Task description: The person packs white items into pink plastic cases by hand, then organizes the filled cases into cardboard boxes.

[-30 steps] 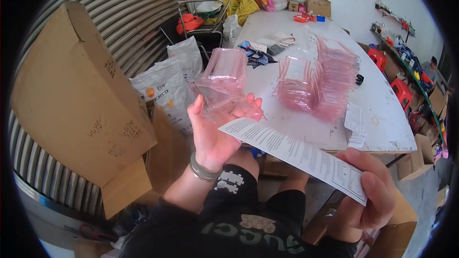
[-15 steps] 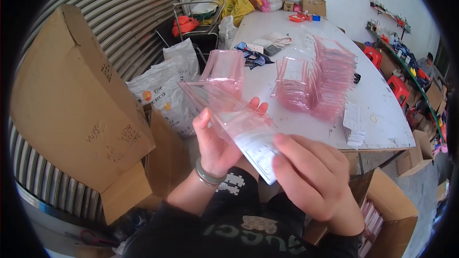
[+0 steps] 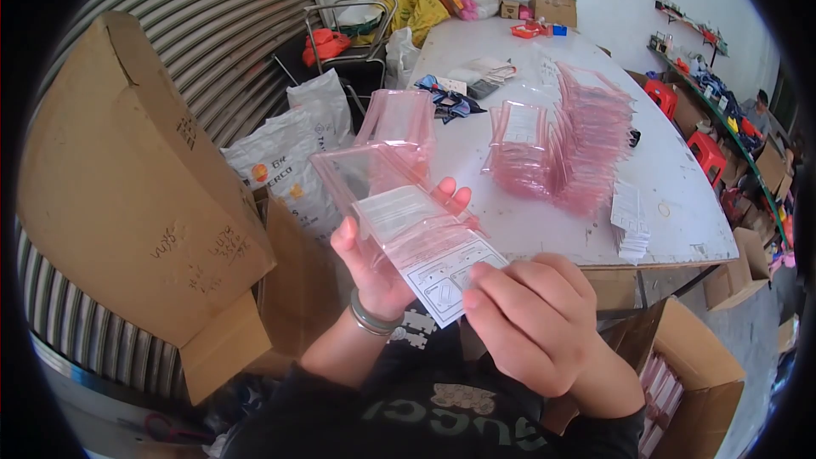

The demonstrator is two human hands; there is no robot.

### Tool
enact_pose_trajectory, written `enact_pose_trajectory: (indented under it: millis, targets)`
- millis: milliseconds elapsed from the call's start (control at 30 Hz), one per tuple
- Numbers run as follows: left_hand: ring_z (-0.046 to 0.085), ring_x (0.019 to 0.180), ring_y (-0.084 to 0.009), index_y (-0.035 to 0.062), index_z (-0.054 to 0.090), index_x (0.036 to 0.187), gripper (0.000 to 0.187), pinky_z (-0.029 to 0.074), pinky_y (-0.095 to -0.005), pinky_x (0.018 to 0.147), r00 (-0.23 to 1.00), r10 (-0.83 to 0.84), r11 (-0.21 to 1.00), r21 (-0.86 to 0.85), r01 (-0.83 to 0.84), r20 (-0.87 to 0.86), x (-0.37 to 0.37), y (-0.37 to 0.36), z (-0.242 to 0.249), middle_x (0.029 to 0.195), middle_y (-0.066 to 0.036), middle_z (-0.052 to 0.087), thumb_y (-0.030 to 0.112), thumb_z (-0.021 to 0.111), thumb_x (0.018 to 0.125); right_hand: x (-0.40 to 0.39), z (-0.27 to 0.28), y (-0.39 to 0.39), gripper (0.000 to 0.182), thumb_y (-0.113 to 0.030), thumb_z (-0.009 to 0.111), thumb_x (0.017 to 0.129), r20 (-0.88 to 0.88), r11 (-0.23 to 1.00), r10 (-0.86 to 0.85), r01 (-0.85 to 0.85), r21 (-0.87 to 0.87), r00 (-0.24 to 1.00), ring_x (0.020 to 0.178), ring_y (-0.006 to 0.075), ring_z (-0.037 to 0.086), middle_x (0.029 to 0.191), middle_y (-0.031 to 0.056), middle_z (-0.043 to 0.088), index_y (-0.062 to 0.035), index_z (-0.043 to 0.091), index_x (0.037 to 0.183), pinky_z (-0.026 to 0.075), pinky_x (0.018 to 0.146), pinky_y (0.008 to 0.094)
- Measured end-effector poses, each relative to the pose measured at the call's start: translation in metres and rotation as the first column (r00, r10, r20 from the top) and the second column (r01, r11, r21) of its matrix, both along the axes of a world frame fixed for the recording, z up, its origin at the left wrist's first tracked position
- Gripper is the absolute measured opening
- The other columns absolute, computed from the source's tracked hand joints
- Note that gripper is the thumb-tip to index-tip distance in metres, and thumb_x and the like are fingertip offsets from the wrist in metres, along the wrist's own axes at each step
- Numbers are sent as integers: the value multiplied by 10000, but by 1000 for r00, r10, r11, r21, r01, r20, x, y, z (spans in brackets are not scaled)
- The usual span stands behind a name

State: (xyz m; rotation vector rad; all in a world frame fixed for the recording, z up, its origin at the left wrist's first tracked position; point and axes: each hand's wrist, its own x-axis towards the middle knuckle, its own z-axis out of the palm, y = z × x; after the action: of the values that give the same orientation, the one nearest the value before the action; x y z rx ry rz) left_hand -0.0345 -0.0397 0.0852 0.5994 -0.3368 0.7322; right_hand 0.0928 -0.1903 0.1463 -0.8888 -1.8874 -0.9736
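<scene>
A clear pinkish plastic pouch rests in my left hand, whose fingers and thumb curl around its sides from below. Inside the pouch lies part of a white printed leaflet, and its lower end sticks out toward me. My right hand pinches that protruding end between thumb and fingers. Just beyond, on the white table, lies a pile of similar pouches. To the right are a small stack of pouches, a long fanned row of pouches and a stack of leaflets.
A tall cardboard box and white woven sacks stand left of the white table. At lower right an open carton holds pink packets. Dark patterned cloth lies on the table. Another person sits far right.
The pouch has turned its flat face more toward me, and more of the leaflet shows inside it. My right hand has shifted slightly left and down, still pinching the leaflet.
</scene>
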Motion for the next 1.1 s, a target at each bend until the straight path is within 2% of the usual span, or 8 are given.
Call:
enact_pose_trajectory:
  millis: [67, 233, 400, 500, 633, 800, 967, 1100]
  targets:
    - [403, 1371, -412, 112, 284, 1528, 984, 347, -585, 1119, 999, 49, 998, 30, -49, 4, -3, -1, 3, 1439, -215, 443, 696, 580, 794, -3, -3, -7, 242, -104, 654, 687, 1, 994, -106, 106, -25, 994, 772, 252, 615, 912, 187, 672, 31, 670, 888, 465, 592, 316]
    - [405, 1373, -426, 60, 223, 1546, 1078, 350, -585, 1122, 997, -65, 995, 78, 62, 45, 4, -6, 2, 1441, -243, 442, 643, 668, 757, -4, -10, 0, 231, -97, 679, 693, 84, 995, -102, 100, 25, 991, 765, 254, 618, 911, 166, 673, 16, 681, 895, 457, 618, 339]
    - [397, 1370, -450, 41, 167, 1555, 1141, 363, -591, 1117, 996, 42, 992, 122, -32, -75, 6, -12, -3, 1440, -275, 432, 571, 736, 721, -10, -17, 6, 212, -142, 692, 708, 116, 939, -344, 343, 35, 932, 1021, 260, 602, 1117, 141, 661, -15, 699, 878, 414, 775, 386]
    - [433, 1355, -449, 82, 169, 1562, 1016, 387, -547, 1121, 996, 73, 966, 252, -57, -56, 5, -18, -5, 1454, -278, 424, 596, 604, 802, -13, -4, 3, 236, -174, 682, 713, 235, 901, -430, 432, 46, 872, 1107, 260, 599, 1210, 156, 654, -13, 700, 884, 399, 825, 403]
    - [420, 1358, -431, 12, 170, 1554, 1116, 405, -571, 1092, 947, 213, 958, 239, -155, -240, 9, -38, 0, 1538, -212, 334, 669, 603, 762, -9, -4, 4, 249, -200, 645, 727, 370, 870, -409, 479, -118, 834, 1141, 261, 597, 1201, 174, 664, 5, 700, 857, 399, 895, 446]
    - [440, 1345, -400, -22, 178, 1543, 1101, 423, -527, 1082, 954, 145, 968, 237, -82, -261, 8, -42, -6, 1555, -185, 320, 690, 541, 785, -5, -23, 10, 301, -244, 613, 671, 362, 914, -345, 397, -79, 866, 1133, 295, 592, 1154, 186, 674, 14, 712, 793, 380, 979, 496]
    - [428, 1356, -389, -16, 187, 1543, 1037, 386, -519, 1113, 934, 185, 958, 269, -102, -305, 11, -48, -17, 1545, -185, 335, 683, 468, 830, -6, -16, 3, 316, -195, 656, 682, 383, 840, -393, 496, -219, 836, 1173, 305, 586, 1208, 174, 640, 33, 676, 899, 417, 894, 520]
    - [391, 1396, -431, 82, 154, 1568, 1001, 328, -530, 1165, 945, 166, 979, 160, -124, -280, 13, -43, -22, 1472, -259, 410, 569, 578, 803, -1, -19, 7, 310, -202, 655, 688, 324, 846, -354, 448, -290, 877, 1224, 306, 562, 1236, 171, 616, 23, 678, 900, 394, 932, 586]
